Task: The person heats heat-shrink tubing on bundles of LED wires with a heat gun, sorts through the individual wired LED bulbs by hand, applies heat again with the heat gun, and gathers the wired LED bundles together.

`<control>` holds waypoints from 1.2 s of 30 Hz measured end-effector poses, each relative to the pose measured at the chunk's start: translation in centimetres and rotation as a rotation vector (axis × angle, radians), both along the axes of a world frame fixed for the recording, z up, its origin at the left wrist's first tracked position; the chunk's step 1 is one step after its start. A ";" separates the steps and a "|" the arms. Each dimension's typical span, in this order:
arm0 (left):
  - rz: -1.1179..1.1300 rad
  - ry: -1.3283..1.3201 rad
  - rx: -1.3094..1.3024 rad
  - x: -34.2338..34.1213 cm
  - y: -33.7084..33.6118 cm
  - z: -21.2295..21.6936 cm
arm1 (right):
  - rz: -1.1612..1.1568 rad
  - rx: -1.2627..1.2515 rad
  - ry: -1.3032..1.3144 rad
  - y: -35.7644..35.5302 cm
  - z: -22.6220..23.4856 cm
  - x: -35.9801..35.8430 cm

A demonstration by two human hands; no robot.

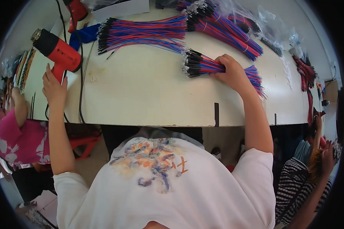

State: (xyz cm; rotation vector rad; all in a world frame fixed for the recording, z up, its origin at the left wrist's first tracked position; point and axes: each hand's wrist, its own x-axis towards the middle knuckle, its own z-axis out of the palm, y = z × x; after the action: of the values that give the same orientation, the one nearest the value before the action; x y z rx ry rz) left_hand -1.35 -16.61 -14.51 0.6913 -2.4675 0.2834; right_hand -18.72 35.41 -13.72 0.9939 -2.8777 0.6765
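- Gripping the red-and-black heat gun [68, 56] by its handle with the left hand [54, 88], well to the left of the held wire bundle [207, 66]; closing thumb and fingers around the red grip.
- Aiming the metal nozzle [36, 35] beyond and leftward, away from the held wire bundle; turning the gun's rounded rear end toward that bundle instead.
- Spacing the left hand from the held wire bundle by a wide stretch of pale counter [141, 87].
- Seeing loose red and blue wires [145, 28] lying beyond and to the left of the held wire bundle, running sideways, showing black ends at their left; touching them with neither hand.
- Closing the right hand [234, 74] around the coloured middle of the held wire bundle, placing the thumb on its near side and fingers over its far side.
- Holding that bundle's long axis roughly sideways, slanting its right end slightly nearer the body; pointing the black-and-white connector end leftward, toward the gun's side, and letting red and blue tails show to the right of the grasp.
- Being unable to tell whether the bundle is fully resting on the counter.
- Having tied wire bundles [229, 34] lying beyond and to the right of the held wire bundle, slanting nearer at their right ends.
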 end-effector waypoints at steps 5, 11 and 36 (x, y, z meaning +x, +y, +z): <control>-0.257 0.255 -0.023 -0.3 5.6 1.2 | -0.186 -0.092 -0.170 0.1 0.3 0.0; -1.040 -0.286 0.276 -4.3 15.9 0.4 | -0.155 -0.172 -0.206 0.7 -1.5 -1.2; -1.268 -0.373 -0.125 -15.8 32.9 4.8 | -0.068 -0.285 -0.287 1.0 -1.0 -1.6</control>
State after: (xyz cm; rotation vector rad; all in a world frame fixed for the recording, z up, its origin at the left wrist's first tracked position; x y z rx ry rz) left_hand -17.20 16.32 -9.74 -1.0781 -2.6564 0.0504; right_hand -20.36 36.39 -14.74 0.8163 -2.9075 1.2748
